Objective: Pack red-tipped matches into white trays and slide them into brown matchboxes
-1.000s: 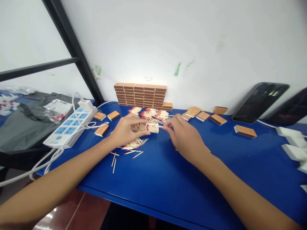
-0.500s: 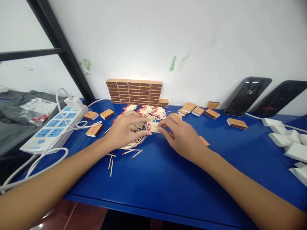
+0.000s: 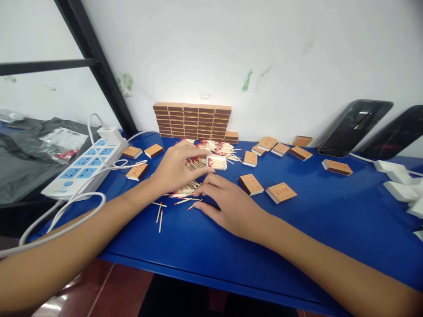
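My left hand [image 3: 180, 169] grips a white matchbox tray [image 3: 222, 165] between thumb and fingers. Several red-tipped matches [image 3: 215, 163] lie inside that tray. Below and to the right of it, my right hand [image 3: 228, 204] is low over the table, thumb and fingertips a little apart around a loose match [image 3: 191, 207] on the surface; whether they touch it is hard to see. A heap of matches [image 3: 183, 190] spreads under and behind my left hand, which partly hides it. Two more loose matches [image 3: 160, 221] lie nearer the front edge.
A stacked wall of matchboxes [image 3: 191, 121] stands against the white wall. Loose matchboxes [image 3: 281, 192] lie right and left. A power strip [image 3: 86, 169] with white cables is at left, two phones [image 3: 357, 127] lean at right, beside white trays [image 3: 401, 191].
My right hand has left the tray and moved down and left to the loose matches. My left hand still holds the tray. The view has shifted slightly.
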Tool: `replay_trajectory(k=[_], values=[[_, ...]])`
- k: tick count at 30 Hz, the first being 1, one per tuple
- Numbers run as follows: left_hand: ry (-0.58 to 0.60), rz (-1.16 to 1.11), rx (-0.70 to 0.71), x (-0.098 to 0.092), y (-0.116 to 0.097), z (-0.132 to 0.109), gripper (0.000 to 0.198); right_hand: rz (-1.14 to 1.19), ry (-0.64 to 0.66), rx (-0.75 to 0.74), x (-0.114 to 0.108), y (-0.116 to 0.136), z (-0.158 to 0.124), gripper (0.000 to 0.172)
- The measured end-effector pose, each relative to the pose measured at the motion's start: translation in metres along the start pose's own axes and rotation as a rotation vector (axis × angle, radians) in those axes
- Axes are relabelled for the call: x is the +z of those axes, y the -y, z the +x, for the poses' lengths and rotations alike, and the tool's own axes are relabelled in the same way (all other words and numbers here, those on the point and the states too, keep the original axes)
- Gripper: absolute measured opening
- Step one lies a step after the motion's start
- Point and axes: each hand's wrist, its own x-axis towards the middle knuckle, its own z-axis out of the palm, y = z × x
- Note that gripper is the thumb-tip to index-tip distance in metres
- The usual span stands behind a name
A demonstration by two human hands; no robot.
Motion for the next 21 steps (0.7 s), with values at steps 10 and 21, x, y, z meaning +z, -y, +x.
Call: replay_trajectory(k=[10,21], values=[[0.018,0.02,0.021,0.0,0.004,-0.001,0.035,-0.311,0.031,-0.053,-0.003,-0.01,-0.002,0.022],[0.058,-0.081,-0.017,-0.002,0.004,-0.003,0.044,-0.514,-0.24,0.07,-0.048,-0.048,-0.002,0.02]])
